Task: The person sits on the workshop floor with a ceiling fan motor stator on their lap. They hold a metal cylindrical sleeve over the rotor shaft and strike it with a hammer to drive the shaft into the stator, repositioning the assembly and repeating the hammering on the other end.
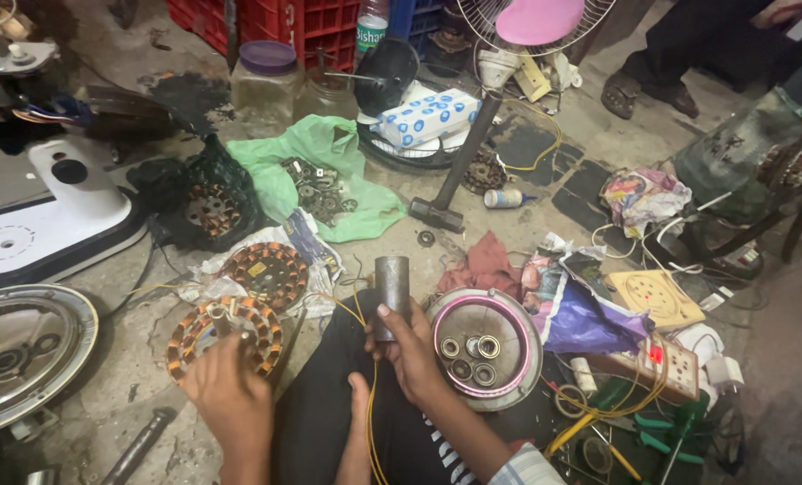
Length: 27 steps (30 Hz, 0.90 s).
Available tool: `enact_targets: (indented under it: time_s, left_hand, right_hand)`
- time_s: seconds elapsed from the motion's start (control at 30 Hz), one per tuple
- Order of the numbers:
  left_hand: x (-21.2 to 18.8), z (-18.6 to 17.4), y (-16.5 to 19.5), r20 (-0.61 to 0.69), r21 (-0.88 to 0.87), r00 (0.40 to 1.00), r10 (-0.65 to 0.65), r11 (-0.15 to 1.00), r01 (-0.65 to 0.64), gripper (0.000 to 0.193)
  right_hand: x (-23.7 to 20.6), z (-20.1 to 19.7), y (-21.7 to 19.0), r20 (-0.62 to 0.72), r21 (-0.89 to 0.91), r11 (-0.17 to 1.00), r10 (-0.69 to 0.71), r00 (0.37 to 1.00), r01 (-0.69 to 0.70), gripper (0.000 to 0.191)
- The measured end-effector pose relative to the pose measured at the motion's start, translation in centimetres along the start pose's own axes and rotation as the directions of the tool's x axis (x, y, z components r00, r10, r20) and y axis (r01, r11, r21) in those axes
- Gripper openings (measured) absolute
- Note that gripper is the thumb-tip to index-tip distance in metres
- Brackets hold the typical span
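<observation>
Right hand [410, 346] raised over the lap, forearm angled up from lower right, fingers wrapped around a grey metal cylinder [391, 289] held upright, thumb pressed on its front face. Left hand [226, 386] extended forward and down, palm turned away, fingertips touching the near edge of a copper-wound stator [224, 330] lying flat on the floor; grip on it cannot be told, fingers partly curled. Just right of the cylinder, a round housing [485, 346] with bearings [473, 357] inside.

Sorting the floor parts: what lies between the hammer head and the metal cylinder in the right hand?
In the head view, only a small bearing ring on bare floor lies between the hammer and the metal cylinder.
</observation>
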<state>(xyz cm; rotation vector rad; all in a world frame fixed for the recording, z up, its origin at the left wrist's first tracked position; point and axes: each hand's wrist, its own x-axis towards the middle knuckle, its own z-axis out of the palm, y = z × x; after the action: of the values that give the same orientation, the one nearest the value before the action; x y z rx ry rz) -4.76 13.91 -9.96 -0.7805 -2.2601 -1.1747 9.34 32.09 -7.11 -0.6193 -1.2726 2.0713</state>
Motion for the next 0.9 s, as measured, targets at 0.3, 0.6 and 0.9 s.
enact_targets:
  time_s: [0.3, 0.6, 0.9]
  left_hand:
    - [0.6, -0.4, 0.3, 0.002, 0.070, 0.998, 0.063, 0.996, -0.063, 0.039]
    - [1.8, -1.4, -0.5, -0.007, -0.051, 0.995, 0.097, 0.994, -0.097, 0.042]
    - [2.4, -3.0, 2.1, -0.021, -0.297, 1.000, 0.019, 0.954, -0.025, 0.039]
  right_hand:
    - [-0.2, 0.0, -0.3, -0.015, -0.017, 1.000, 0.023, 1.000, -0.023, 0.043]
    - [-0.3, 0.4, 1.0, -0.090, -0.346, 0.938, -0.027, 0.996, -0.006, 0.049]
    - [0.6, 0.2, 1.6, 0.031, -0.322, 0.943, -0.082, 0.996, 0.087, 0.041]
